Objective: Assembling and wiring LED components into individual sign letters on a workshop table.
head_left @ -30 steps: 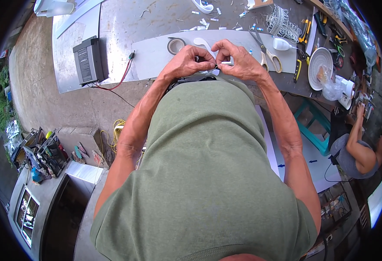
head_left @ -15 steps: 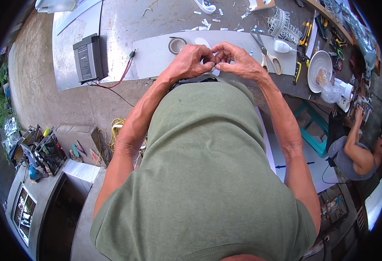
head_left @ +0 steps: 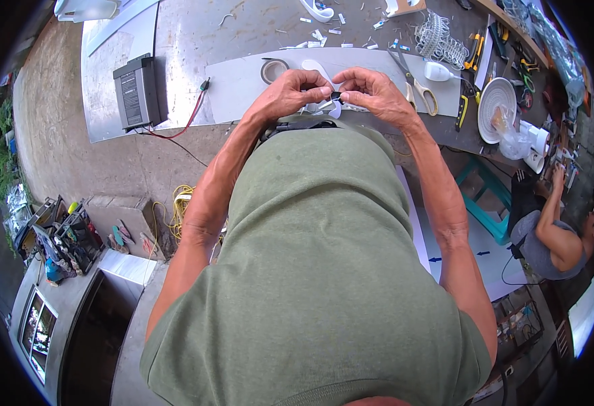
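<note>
Left grip [head_left: 291, 93] and right grip [head_left: 379, 99] converge on a small black piece [head_left: 337, 97] above the near edge of the desk [head_left: 263, 30]; whether either is clamped cannot be determined. The piece is probably light and easily dropped (stiffness unconfirmed); pinch its ends with fingertips. Toward the desk's right edge, a round white plate [head_left: 491, 95] carries a clear bag [head_left: 513, 143], contents brownish.

Box [head_left: 136, 93] on table [head_left: 256, 30] left, scissors [head_left: 409, 77] right
</note>
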Tool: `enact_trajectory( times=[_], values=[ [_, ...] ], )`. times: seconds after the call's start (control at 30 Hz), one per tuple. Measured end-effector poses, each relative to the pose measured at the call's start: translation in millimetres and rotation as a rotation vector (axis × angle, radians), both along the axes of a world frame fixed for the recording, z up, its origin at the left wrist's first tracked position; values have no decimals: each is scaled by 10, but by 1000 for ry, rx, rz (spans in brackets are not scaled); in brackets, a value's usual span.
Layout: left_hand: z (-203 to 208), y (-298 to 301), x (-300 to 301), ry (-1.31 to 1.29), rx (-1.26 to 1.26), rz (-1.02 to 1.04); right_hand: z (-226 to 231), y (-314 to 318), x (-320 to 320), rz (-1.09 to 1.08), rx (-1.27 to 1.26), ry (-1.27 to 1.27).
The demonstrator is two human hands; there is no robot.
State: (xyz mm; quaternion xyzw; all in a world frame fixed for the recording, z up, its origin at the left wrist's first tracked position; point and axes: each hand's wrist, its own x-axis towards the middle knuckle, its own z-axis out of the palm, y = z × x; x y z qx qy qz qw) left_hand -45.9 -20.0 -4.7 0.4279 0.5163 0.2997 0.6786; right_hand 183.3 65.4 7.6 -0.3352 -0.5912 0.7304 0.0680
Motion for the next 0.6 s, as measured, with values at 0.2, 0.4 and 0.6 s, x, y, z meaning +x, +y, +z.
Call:
enact_trajectory(
  times=[0.2, 0.4, 0.6],
  values=[
    [61, 7, 24, 24, -134, -41, 102, -15, -54, 15, 194, -99],
    [9, -16, 30, 39, -175, -10, 144, -31, -115, 83, 386, -159],
    [13, -25, 26, -6, -197, 9, 92, -52, -119, 116, 499, -153]
  ],
)
